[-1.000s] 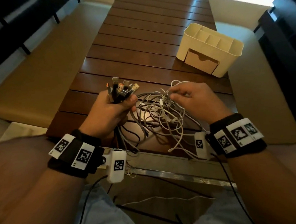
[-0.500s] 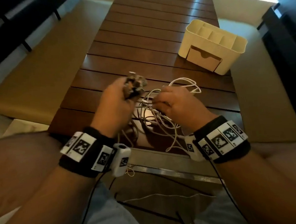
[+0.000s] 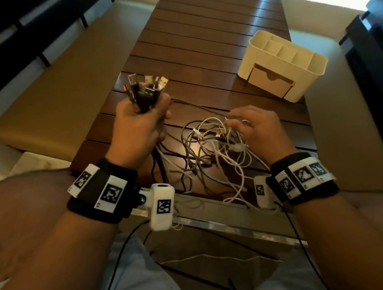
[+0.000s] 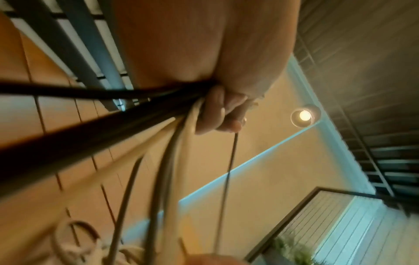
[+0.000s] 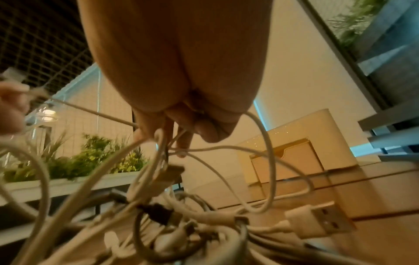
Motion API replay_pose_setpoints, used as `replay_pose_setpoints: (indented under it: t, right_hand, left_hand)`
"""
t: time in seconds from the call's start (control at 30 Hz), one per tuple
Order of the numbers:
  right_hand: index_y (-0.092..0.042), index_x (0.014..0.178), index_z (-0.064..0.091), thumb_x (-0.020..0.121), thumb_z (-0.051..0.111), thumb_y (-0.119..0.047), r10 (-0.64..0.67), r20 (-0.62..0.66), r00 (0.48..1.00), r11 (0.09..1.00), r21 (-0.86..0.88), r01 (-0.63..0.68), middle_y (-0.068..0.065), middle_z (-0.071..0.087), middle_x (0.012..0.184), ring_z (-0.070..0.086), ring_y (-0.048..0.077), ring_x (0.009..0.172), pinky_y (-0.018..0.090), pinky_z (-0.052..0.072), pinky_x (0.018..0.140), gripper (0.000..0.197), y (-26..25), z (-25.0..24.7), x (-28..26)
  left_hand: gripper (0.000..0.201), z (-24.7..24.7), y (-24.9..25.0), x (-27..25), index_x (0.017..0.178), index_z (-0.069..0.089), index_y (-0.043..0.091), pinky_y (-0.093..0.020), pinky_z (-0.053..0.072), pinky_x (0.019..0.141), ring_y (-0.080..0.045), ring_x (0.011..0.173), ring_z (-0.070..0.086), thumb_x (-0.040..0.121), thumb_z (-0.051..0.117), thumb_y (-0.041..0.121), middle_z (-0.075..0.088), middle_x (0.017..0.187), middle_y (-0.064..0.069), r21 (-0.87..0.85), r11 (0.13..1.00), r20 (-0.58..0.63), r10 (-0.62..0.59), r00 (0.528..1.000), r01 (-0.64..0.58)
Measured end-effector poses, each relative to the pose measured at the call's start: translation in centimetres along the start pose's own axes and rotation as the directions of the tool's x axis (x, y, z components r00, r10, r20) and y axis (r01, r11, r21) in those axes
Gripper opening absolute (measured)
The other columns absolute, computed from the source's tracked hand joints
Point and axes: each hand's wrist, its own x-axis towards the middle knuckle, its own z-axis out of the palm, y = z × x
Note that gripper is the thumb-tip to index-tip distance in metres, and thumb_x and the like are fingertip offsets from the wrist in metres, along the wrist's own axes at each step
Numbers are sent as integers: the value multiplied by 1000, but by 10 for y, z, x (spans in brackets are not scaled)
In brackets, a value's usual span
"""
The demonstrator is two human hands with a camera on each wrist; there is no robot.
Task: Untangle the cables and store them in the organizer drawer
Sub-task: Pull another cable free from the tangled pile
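Right hand (image 3: 259, 129) fingers (image 5: 186, 143) are pinched on a thin strand at the top of the cable tangle (image 3: 213, 148), mid-frame in the head view. Exactly which cable they hold is hard to say; several white loops run through the fingers in the right wrist view.

Left hand (image 3: 140, 123), upper left of the tangle, is fisted tight round a bundle of plug ends (image 3: 146, 87), USB heads sticking up out of the fist. Left wrist view shows black and white leads fanning down from the curled fingers (image 4: 215, 111).

Key relation: one dark thin cable (image 3: 197, 106) runs taut from the left fist, down and right, to the right fingers. That line is the pull axis. The rest of the tangle lies slack on the table (image 3: 202, 43), below and between the hands.

Right hand is nearer the knot, so I'd judge it does the working free while the left anchors.

Organizer (image 3: 282, 65) sits upper right, well apart from the cables, its drawer (image 3: 269, 81) at most barely open.
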Motion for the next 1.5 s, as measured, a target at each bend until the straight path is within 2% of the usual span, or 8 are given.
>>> replay_pose_setpoints:
  t: [0.23, 0.37, 0.5, 0.67, 0.9, 1.27, 1.4, 1.5]
  right_hand:
    - [-16, 104, 74, 90, 69, -11, -23, -287, 958, 958, 267, 103, -12, 69, 94, 64, -5, 87, 10, 49, 78, 15, -14, -13, 1]
    - [-12, 101, 75, 92, 67, -15, -195, -140, 971, 979, 34, 202, -5, 69, 92, 63, 2, 83, 23, 55, 78, 12, -11, -7, -1]
    - [-12, 106, 75, 95, 63, -20, -310, -25, 950, 946, -111, 306, 0, 65, 90, 57, 8, 78, 19, 49, 72, 18, -19, 10, -6]
    - [-10, 100, 74, 93, 65, -17, -383, -38, 923, 922, -85, 378, -9, 56, 87, 49, 3, 74, 6, 35, 69, 13, -36, 16, -5]
    - [-21, 113, 70, 92, 67, -34, -1, 72, 997, 989, -150, 12, -12, 59, 103, 55, 4, 94, 16, 45, 81, 25, -2, 13, 2]
    - [-14, 117, 64, 88, 72, -23, -154, -156, 976, 978, -162, 128, -1, 56, 108, 53, 7, 89, 7, 40, 74, 31, -9, -12, 4]
    - [-21, 94, 64, 90, 66, -41, -125, 224, 967, 960, -218, 175, -8, 60, 84, 60, 9, 74, 31, 56, 67, 20, -34, -9, -15]
    - [-24, 91, 66, 85, 66, -56, 138, 583, 801, 869, -460, 185, -3, 61, 83, 60, 14, 75, 36, 57, 71, 33, -35, 13, -23]
  left_hand:
    - [13, -7, -23, 1, 95, 71, 10, -8, 33, 46, 5, 56, 54, 96, 65, 21, 71, 87, 2, 594, 791, -13, -174, 985, 148]
    - [9, 4, -11, -1, 100, 64, 23, -2, 37, 59, 4, 75, 55, 95, 66, 15, 62, 85, 14, 578, 813, -192, 55, 980, 68]
    - [23, 26, -3, -8, 116, 62, 25, -11, 42, 78, 0, 96, 56, 95, 65, 15, 59, 101, 19, 626, 780, -22, 49, 999, -24]
    - [10, 35, -16, -10, 101, 67, 24, -25, 49, 78, -2, 87, 60, 95, 66, 16, 66, 93, 11, 679, 731, 181, -79, 980, -66]
    - [13, 6, 6, -5, 88, 61, 16, -21, 40, 42, -8, 48, 50, 101, 57, 15, 64, 67, 8, 255, 954, -50, 173, 984, -155]
    - [16, -6, -22, 5, 84, 61, 24, -30, 38, 50, -9, 47, 45, 100, 60, 26, 68, 76, 2, 377, 925, -121, -1, 993, 47]
    - [11, -9, -24, 6, 90, 63, 23, -27, 38, 46, -15, 47, 43, 100, 60, 26, 69, 75, 4, 371, 924, -165, -34, 986, 94]
    - [15, -9, -24, 6, 91, 65, 16, -23, 37, 46, -5, 44, 43, 100, 60, 26, 65, 62, 13, 402, 911, -148, -38, 988, 95]
